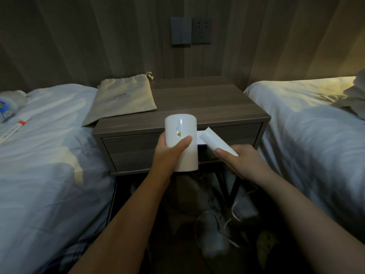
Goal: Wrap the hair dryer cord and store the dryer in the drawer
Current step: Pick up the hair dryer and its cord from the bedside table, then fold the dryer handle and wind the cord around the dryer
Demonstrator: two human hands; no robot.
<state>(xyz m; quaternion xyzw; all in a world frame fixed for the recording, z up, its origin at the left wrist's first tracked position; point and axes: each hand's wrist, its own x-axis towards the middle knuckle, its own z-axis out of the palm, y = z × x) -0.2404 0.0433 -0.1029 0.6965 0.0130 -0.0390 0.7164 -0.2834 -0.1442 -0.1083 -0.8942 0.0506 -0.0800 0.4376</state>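
Left hand (167,153) grips the dryer (180,133) by its white barrel, thumb across the front below a yellow warning mark. Right hand (241,159) closes round the handle (215,143), which angles up and left toward the barrel. The dryer is held in the air, near and just in front of the drawer (134,151), whose front looks shut. The cord (235,212) hangs below the right hand to the dark floor. Nightstand (207,101) carries a cloth bag (122,99) at its left edge. Beds (49,135) flank it left and right; a switch (180,30) and socket (201,30) sit on the far wall.
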